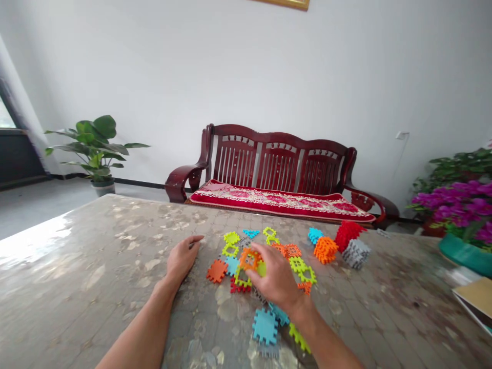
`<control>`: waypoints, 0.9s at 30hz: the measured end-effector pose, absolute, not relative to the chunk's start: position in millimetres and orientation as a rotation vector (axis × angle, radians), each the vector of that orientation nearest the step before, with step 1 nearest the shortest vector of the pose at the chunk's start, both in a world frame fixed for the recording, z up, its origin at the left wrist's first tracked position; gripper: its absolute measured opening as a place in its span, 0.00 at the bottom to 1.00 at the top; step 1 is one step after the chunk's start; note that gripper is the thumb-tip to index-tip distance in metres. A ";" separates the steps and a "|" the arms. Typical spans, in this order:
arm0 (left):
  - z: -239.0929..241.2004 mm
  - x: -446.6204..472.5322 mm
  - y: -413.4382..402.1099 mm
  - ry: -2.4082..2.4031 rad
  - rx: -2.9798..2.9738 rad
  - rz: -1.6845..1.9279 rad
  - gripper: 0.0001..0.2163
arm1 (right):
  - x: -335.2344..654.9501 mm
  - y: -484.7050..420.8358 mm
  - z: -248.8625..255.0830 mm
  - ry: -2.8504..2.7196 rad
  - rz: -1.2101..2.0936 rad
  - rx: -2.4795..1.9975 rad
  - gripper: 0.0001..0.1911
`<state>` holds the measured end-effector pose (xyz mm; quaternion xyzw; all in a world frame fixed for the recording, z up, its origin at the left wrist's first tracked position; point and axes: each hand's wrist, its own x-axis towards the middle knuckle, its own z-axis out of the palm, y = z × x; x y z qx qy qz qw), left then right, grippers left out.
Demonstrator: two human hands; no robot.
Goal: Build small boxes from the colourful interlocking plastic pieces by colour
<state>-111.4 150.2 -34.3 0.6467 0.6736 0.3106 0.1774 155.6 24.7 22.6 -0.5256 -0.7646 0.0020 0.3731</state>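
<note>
- Right hand (277, 279) pinched an orange frame tile (249, 259), lifted at the pile's centre.
- Left hand (182, 258) lay flat and empty on the table (96, 266), at nine o'clock.
- Three built cubes (342, 245) stood at two o'clock; many loose tiles (265, 325) remained unjoined.

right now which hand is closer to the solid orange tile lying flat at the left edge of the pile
Left. The left hand rests flat on the table just left of the orange tile, a small gap between them. The right hand is farther right, over the pile's middle.
</note>
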 end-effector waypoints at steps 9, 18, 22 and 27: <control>-32.8 -110.9 151.8 1.939 1.866 0.778 0.18 | 331.3 44.9 27.0 -1.235 -0.181 -1.926 0.34; -27.9 -109.5 149.8 1.978 1.898 0.723 0.18 | 357.3 37.7 10.2 -1.121 -0.321 -2.098 0.33; -26.7 -109.6 149.0 1.955 1.900 0.746 0.18 | 354.7 38.8 17.2 -1.200 -0.382 -2.039 0.27; -34.0 -110.6 151.7 1.848 1.875 0.841 0.17 | 322.8 50.4 18.5 -1.419 0.104 -1.800 0.22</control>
